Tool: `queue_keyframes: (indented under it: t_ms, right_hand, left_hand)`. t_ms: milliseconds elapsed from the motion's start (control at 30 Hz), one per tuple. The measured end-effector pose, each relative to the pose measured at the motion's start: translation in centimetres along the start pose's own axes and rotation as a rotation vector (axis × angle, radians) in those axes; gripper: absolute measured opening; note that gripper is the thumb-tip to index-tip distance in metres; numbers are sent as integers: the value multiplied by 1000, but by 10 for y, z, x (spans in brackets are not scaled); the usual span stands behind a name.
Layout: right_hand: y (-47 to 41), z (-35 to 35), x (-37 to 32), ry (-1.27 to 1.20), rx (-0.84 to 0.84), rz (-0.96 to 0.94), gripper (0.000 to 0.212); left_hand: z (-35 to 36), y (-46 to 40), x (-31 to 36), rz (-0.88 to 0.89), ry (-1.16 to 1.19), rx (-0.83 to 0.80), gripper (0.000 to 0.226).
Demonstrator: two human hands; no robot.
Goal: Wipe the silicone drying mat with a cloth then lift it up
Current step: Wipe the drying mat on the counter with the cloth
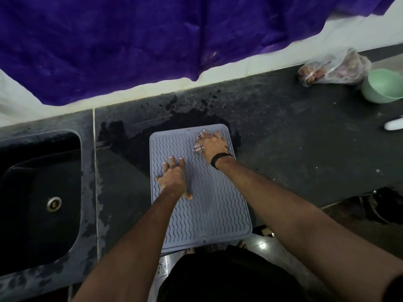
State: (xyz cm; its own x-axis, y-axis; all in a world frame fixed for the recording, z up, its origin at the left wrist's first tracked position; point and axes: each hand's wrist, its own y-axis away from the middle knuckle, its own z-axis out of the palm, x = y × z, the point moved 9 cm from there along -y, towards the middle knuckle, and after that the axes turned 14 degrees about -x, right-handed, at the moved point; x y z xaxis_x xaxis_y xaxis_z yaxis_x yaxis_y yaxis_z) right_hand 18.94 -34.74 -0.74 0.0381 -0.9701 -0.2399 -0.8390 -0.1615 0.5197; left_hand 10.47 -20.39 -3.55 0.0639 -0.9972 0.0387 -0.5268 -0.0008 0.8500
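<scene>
Head view: we stand at dark counter (294,131), wet patches by black sink (41,192), sink looks empty. Grey ridged mat (209,210) lies flat, near edge overhanging. Our left hand (174,182) spread flat, pinning mat. Our right hand (214,144) closed on bunched cloth (199,147) at far right corner. Wiping underway, we judge; next, more strokes, then lift. Green bowl (381,86): contents unseen.

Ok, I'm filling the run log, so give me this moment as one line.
phase: wiping | left hand: flat on mat | right hand: presses cloth at mat's far right corner | mat: flat on counter, not lifted
</scene>
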Motion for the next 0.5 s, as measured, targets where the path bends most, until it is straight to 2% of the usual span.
queue_keyframes:
  t_ms: [167, 300, 367, 500]
  right_hand:
    - [17, 20, 4, 73, -5, -64, 41]
    - [6, -14, 15, 74, 53, -14, 30]
    - [-3, -31, 20, 84, 107, 14, 35]
    - [-9, -19, 39, -17, 25, 34, 45]
  left_hand:
    - [2, 1, 0, -15, -6, 3, 144]
    - [0, -1, 0, 4, 6, 10, 144]
    - [1, -2, -1, 4, 7, 13, 144]
    - [0, -2, -1, -3, 4, 14, 144]
